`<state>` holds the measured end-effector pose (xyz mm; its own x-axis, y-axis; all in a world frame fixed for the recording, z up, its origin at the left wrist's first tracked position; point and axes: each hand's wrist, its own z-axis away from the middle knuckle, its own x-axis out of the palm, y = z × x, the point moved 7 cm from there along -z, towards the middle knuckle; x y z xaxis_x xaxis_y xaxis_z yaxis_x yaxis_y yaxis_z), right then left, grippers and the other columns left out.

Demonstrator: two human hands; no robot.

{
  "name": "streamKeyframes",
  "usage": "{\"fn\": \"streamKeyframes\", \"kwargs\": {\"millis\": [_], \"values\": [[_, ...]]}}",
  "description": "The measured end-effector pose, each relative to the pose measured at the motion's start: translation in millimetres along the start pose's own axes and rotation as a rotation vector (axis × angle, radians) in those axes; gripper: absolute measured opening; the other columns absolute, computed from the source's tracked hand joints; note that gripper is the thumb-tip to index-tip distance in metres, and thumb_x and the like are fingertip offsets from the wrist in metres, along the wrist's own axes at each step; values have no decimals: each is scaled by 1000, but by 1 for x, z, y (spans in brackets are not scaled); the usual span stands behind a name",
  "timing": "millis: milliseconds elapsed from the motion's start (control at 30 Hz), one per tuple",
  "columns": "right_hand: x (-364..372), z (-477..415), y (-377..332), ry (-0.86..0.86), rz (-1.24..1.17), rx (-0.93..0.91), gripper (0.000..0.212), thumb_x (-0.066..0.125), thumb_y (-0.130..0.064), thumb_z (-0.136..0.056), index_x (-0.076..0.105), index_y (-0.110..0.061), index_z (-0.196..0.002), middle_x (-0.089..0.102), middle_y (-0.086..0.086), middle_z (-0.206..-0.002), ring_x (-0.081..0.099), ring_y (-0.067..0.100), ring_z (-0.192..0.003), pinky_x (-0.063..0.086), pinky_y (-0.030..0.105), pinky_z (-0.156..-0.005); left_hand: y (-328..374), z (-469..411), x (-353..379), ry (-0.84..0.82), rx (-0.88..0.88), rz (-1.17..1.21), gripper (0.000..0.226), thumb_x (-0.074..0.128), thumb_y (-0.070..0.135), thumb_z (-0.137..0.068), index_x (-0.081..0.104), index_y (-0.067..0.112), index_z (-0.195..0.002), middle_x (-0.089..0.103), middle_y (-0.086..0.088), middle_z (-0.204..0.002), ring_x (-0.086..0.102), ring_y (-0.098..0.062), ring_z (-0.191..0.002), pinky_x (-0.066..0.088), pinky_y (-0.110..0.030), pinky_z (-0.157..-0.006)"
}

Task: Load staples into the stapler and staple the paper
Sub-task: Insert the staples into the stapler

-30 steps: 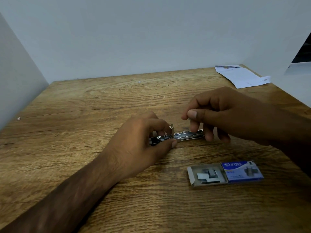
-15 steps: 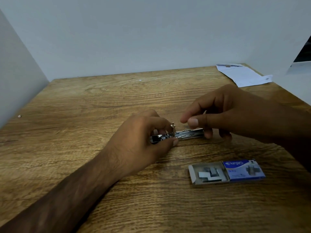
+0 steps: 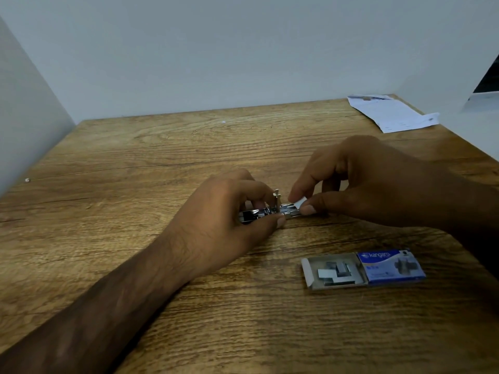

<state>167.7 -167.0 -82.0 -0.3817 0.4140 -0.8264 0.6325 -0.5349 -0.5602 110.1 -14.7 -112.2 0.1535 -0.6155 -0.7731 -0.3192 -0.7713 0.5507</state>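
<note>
Now the stapler (image 3: 256, 212) lies flat on the wooden table (image 3: 129, 168), just left of the middle of the frame, with its metal channel pointing toward the right; a small metal part stands upright at its middle. The left hand (image 3: 226, 214) grips it, fingers curled over the top and the thumb pressed against the near side; much of the body is hidden under that hand. The right hand (image 3: 378, 182), at centre right, pinches a short pale strip of staples (image 3: 300, 203) between thumb and forefinger; the strip sits right at the channel's open stretch, though whether it rests in the channel cannot be told; the other fingers are curled behind. The staple box (image 3: 363, 268) lies in the lower right of the frame, well apart from the hands; its grey tray is slid out to the left with loose strips inside, and its blue sleeve covers the right half. The paper (image 3: 388, 114) lies in the upper right, at the table's far corner, near the white wall (image 3: 243, 49).
</note>
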Motion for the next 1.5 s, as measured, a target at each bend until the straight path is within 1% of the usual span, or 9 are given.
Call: {"fn": "streamKeyframes", "kwargs": {"millis": [100,200,500,633,767,900,1200,1367,1500], "values": [[0,-3,0,-4,10,2,17,84,-34,-74,80,-42,-89,74,-29,-82,69,-5,-66,51,25,-67,-1,0,0,2,2,-1,23,76,47,-80,78,33,-98,64,16,-87,61,-1,-82,52,-28,-66],[1,-5,0,-22,29,12,15,84,-33,-74,80,-40,-87,71,-35,-77,69,-6,-66,47,20,-65,0,0,0,1,6,-5,23,76,46,-81,78,32,-99,63,16,-88,61,0,-81,51,-26,-65],[1,-5,-1,-33,40,24,13,84,-35,-75,80,-42,-85,76,-21,-83,69,-1,-73,55,28,-70,1,0,0,4,10,8,24,75,46,-81,78,31,-99,65,14,-89,62,-2,-84,54,-33,-68],[3,-5,-5,-22,123,-31,14,82,-36,-76,79,-42,-88,72,-20,-85,64,1,-77,56,33,-71,-1,0,0,3,1,4,22,76,47,-81,77,32,-98,65,15,-89,61,0,-84,51,-29,-66],[3,-3,-11,-23,237,-95,17,80,-36,-80,75,-41,-96,69,-21,-88,61,-1,-77,52,30,-70,-2,0,1,-3,-4,5,23,75,48,-81,77,34,-99,64,16,-89,61,0,-83,50,-27,-66],[6,-3,-18,-42,337,-150,13,68,-42,-80,74,-40,-91,66,-20,-88,57,-2,-80,52,34,-70,-3,-1,1,-1,-1,6,22,75,46,-81,77,33,-99,64,15,-88,61,0,-82,49,-26,-65],[3,-2,-10,-52,239,-217,17,68,-44,-79,78,-37,-91,70,-17,-91,62,3,-81,48,26,-67,-2,-1,1,-3,7,6,24,74,49,-82,77,34,-99,64,15,-88,61,0,-82,53,-31,-66],[2,0,-1,-42,165,-224,12,73,-44,-79,79,-39,-89,71,-17,-92,66,8,-83,40,9,-66,-2,-1,0,-1,5,2,24,73,50,-82,77,34,-100,64,16,-88,61,0,-83,52,-30,-66],[1,1,3,-56,155,-217,13,74,-44,-80,78,-41,-92,70,-19,-94,66,6,-85,40,9,-66,-2,-1,0,0,-2,20,23,75,48,-81,78,33,-98,65,14,-88,62,-2,-83,53,-34,-67]]}}
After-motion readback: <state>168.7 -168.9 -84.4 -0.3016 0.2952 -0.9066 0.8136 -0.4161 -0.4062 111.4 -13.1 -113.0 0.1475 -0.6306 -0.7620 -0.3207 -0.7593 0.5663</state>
